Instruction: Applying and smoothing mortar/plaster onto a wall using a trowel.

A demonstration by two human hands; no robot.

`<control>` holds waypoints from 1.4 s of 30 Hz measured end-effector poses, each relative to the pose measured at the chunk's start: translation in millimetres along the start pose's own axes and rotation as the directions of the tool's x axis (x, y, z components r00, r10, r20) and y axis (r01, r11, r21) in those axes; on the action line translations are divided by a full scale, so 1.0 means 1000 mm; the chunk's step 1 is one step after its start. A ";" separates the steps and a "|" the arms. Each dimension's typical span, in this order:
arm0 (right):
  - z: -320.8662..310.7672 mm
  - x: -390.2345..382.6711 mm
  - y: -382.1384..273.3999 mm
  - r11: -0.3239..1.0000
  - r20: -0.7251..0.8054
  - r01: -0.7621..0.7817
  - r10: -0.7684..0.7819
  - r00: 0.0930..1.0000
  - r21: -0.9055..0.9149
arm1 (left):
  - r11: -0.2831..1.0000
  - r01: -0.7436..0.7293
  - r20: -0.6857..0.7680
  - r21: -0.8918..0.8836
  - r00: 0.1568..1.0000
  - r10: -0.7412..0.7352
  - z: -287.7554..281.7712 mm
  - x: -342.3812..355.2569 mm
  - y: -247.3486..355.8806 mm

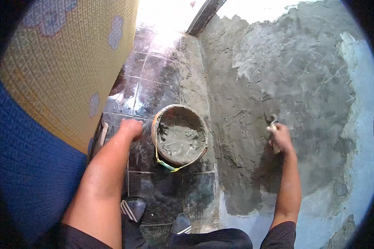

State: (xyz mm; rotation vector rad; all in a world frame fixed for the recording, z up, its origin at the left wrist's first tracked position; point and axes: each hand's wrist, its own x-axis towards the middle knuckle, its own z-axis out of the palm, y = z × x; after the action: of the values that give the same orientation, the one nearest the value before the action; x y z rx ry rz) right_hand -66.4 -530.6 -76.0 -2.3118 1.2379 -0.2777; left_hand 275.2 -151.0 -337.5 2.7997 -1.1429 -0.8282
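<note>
My right hand (pixel 281 138) is closed around the handle of a trowel (pixel 272 118), with its blade against the wet grey mortar on the wall (pixel 253 137). Some blur shows about the blade. To the left, a round bucket (pixel 154 133) stands on the tiles, holding wet grey mortar (pixel 178 143). Its rim is smeared, and a cord handle (pixel 166 166) hangs over the near side. My left hand (pixel 131 129) hovers left of the bucket, apart from it, its fingers curled in and partly hidden; nothing shows in them.
A patterned yellow and blue mattress (pixel 66 83) stands upright along the left. Dark, wet-looking tiles (pixel 158 79) run away to a bright opening beside a dark frame (pixel 205 16). My sandalled feet (pixel 135 207) are near the lower edge. Pale blue paint (pixel 253 224) borders the mortar.
</note>
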 end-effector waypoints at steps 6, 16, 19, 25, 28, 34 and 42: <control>0.033 -0.003 -0.008 0.939 -0.187 0.124 -0.065 0.980 0.321 | 1.000 -0.015 -0.009 0.009 1.000 0.015 -0.003 -0.006 0.003; 0.220 0.015 0.089 0.997 -0.235 0.068 -0.057 0.970 0.040 | 0.999 0.030 -0.022 0.022 0.999 -0.029 0.024 0.008 -0.026; 0.239 0.028 0.129 0.995 -0.407 0.095 -0.082 0.910 0.012 | 0.999 0.016 0.032 0.052 0.999 -0.017 0.023 0.015 -0.025; 0.274 0.003 0.135 0.989 -0.268 -0.138 0.119 0.956 -0.052 | 0.997 0.059 0.060 0.056 0.996 -0.063 0.027 0.010 -0.037; 0.284 -0.005 0.158 0.985 -0.203 -0.168 0.159 0.966 -0.032 | 0.997 0.058 0.048 0.050 0.997 -0.060 0.019 0.009 -0.031; 0.309 -0.039 0.187 0.975 -0.030 -0.142 0.139 0.990 -0.170 | 0.997 0.034 0.057 0.074 0.998 -0.038 0.012 0.010 -0.018; 0.292 -0.061 0.140 0.986 0.011 -0.015 0.017 1.000 -0.163 | 0.998 -0.002 0.016 0.056 1.000 0.001 0.010 0.002 -0.013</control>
State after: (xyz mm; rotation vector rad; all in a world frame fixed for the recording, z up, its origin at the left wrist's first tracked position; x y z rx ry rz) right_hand -85.0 -449.0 -394.8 -2.4362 1.3159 -0.1611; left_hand 280.1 -141.2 -350.0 2.8416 -1.1888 -0.8333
